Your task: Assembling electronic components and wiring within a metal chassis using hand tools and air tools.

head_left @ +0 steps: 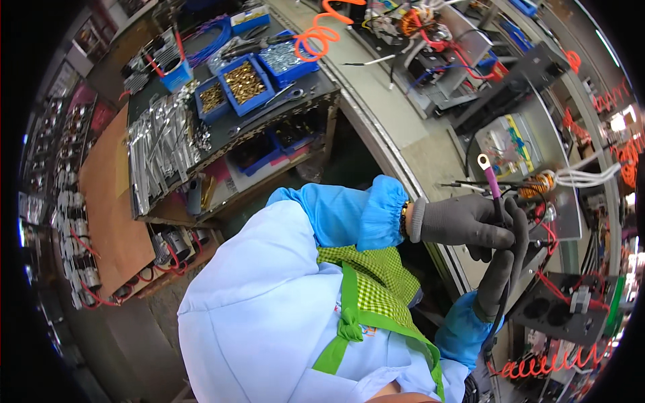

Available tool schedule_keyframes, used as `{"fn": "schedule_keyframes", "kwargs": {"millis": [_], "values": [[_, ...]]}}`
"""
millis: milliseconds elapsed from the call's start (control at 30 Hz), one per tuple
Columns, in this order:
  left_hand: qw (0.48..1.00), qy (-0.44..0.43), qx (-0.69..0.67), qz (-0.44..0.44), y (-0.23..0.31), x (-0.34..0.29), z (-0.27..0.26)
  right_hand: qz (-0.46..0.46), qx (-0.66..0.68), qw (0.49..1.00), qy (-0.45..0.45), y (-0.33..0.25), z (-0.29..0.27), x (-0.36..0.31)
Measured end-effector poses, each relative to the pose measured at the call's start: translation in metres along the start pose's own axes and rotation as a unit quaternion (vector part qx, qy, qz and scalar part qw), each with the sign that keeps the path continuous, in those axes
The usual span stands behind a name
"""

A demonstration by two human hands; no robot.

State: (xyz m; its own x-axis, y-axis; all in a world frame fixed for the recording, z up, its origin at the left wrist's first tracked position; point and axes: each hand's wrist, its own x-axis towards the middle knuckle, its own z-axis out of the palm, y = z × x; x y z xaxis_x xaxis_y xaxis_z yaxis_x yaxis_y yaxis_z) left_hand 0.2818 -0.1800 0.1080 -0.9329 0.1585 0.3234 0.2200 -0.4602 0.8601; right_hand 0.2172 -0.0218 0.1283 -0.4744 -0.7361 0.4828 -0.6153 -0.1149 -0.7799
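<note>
A thick black cable runs up through both my grey-gloved hands. Its upper end carries a purple sleeve and a metal ring terminal, which stick out above my fingers. My left hand comes in from the left with its fingers closed round the cable just below the purple sleeve. Right beside it, my right hand grips the cable lower down, fingers pointing up along it. The fingers of the two hands overlap, so part of the cable is hidden. From the right hand the cable hangs past my blue sleeve cover.
Blue bins of brass and silver fasteners stand on the dark bench at upper left, near metal strips. Opened metal housings with wiring line the workbench to the right. Orange coiled hoses hang at the top and right.
</note>
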Motion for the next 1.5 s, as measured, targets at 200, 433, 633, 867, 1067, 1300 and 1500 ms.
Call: {"fn": "schedule_keyframes", "kwargs": {"millis": [200, 433, 633, 867, 1067, 1300, 1500], "values": [[0.962, 0.117, 0.235, -0.071, 0.062, -0.082, -0.074, 0.005, -0.009, 0.998, 0.068, -0.015, 0.012, 0.019], [0.467, 0.619, 0.628, 0.062, 0.177, -0.278, -0.282, 0.004, -0.07, 0.989, 0.127, -0.025, -0.04, 0.017], [0.334, 0.557, 0.717, -0.254, 0.212, -0.375, -0.414, -0.012, -0.153, 0.983, 0.102, -0.018, -0.032, 0.026], [0.457, 0.379, 0.659, -0.462, 0.224, -0.304, -0.425, 0.04, -0.13, 0.987, 0.083, -0.013, -0.012, 0.05], [0.276, 0.247, 0.738, -0.564, 0.238, -0.261, -0.42, 0.08, -0.119, 0.989, 0.042, -0.01, 0.005, 0.066], [0.339, 0.29, 0.763, -0.468, 0.239, -0.308, -0.444, 0.071, -0.163, 0.983, 0.048, 0.005, 0.001, 0.061], [0.363, 0.254, 0.802, -0.401, 0.253, -0.27, -0.454, 0.127, -0.19, 0.973, 0.04, 0.0, 0.005, 0.061]]}}
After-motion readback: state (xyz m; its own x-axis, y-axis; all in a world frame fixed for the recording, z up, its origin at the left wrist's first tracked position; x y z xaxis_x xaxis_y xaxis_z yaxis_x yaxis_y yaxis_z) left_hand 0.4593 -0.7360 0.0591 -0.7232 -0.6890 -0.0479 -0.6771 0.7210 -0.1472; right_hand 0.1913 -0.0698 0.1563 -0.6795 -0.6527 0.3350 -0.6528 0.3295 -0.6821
